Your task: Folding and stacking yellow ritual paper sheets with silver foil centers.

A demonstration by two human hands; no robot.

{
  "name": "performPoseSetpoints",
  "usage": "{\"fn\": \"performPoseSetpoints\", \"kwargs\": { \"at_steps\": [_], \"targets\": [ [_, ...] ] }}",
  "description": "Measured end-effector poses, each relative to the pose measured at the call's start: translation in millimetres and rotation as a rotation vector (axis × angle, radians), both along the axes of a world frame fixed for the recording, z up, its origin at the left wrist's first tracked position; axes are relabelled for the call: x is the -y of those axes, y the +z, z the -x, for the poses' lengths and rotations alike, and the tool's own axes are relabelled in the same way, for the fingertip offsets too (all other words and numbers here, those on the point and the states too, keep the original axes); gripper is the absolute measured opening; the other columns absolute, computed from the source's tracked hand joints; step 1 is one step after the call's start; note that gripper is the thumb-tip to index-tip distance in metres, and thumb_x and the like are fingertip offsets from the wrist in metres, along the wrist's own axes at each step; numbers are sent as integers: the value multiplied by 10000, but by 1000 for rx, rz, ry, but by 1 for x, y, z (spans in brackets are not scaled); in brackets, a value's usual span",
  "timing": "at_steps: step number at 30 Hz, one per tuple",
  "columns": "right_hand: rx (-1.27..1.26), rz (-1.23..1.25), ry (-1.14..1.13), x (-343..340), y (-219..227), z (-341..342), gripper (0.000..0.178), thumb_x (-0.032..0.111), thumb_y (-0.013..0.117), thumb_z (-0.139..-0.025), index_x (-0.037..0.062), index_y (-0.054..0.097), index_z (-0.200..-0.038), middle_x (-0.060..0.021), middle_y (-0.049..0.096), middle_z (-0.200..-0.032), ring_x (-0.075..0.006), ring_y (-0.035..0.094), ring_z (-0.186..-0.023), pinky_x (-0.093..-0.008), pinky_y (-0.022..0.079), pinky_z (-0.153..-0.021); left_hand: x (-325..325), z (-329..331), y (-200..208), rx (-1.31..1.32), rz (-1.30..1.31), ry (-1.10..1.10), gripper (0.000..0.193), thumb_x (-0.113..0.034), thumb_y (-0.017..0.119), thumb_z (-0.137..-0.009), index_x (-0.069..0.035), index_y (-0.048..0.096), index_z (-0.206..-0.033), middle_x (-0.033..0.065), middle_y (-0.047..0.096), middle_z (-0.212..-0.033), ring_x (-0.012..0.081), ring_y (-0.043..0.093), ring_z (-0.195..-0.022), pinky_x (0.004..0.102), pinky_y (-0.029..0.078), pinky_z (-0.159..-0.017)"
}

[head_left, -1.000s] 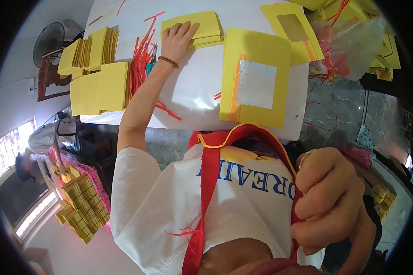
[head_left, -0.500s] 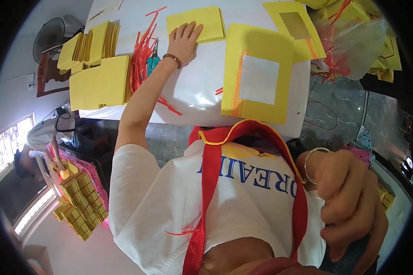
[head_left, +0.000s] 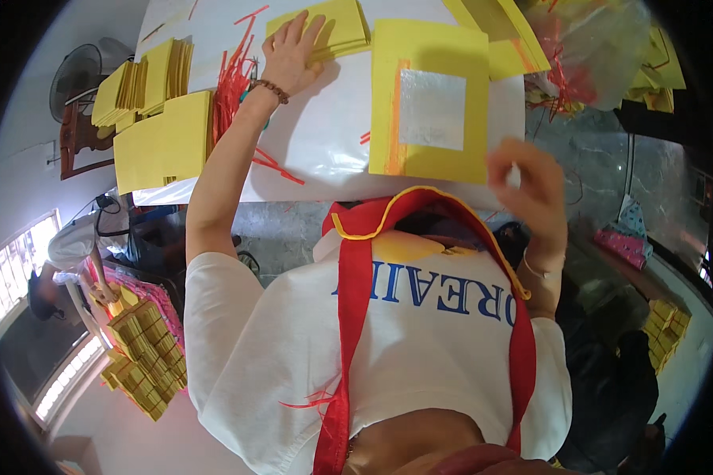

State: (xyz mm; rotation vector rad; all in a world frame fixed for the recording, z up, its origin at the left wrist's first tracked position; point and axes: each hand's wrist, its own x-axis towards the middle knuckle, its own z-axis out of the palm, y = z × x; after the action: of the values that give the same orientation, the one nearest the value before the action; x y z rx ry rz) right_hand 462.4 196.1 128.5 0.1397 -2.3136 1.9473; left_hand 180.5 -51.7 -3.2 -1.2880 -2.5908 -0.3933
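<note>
Right hand (head_left: 533, 190) shifts nearer white glossy table (head_left: 317, 146), curled, grip unclear; left hand (head_left: 291, 55) lies spread over yellow rectangular paper stack (head_left: 342, 28). Translucent plastic bag (head_left: 614, 63) holds red material (head_left: 580, 85).

The yellow paper stack (head_left: 342, 30) on the far side looks matt, like thick card. The big yellow sheet (head_left: 432, 49) on the right is matt too, with a smooth, shiny silver patch (head_left: 432, 109). The white table (head_left: 321, 131) is glossy and shines with light. The red strips (head_left: 233, 85) on the left look like thin plastic. The see-through bag (head_left: 594, 59), far right, is crinkly plastic. The red apron (head_left: 355, 324) is cloth.
</note>
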Motion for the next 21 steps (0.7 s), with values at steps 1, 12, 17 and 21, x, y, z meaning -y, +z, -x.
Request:
{"fn": "performPoseSetpoints", "kwargs": {
  "at_steps": [1,12,17,21],
  "targets": [
    [74,-169,-64,-6,-17,7,235,208,664,-730,92,630,-932,-38,605,-799,-211,562,-709,-295,405,-665,-6,-13,12,-17,-71,6,601,-151,589,-687,-152,438,-1268,138,412,-1290,323,387,-1163,458,295,-955],
    [-25,-452,-90,-12,-102,10,185,179,602,-802,77,633,-953,-89,611,-1027,-244,556,-991,-334,382,-864,-17,-147,54,284,-43,-574,471,-310,666,-740,-38,563,-1110,137,543,-1088,294,506,-969,372,409,-826],
    [141,-82,-159,-14,-118,3,188,181,538,-868,49,637,-958,-105,604,-1044,-212,536,-1038,-300,377,-921,-18,-145,57,378,-99,-547,325,-215,648,-770,-47,600,-1044,111,599,-941,261,543,-847,338,442,-748],
    [154,125,-136,-19,-125,3,357,271,382,-939,13,623,-991,-98,595,-1078,-188,507,-1065,-299,344,-952,-19,-138,55,565,-177,-478,215,-172,631,-800,-36,630,-966,98,618,-804,224,566,-716,309,457,-670]
  ]
}}
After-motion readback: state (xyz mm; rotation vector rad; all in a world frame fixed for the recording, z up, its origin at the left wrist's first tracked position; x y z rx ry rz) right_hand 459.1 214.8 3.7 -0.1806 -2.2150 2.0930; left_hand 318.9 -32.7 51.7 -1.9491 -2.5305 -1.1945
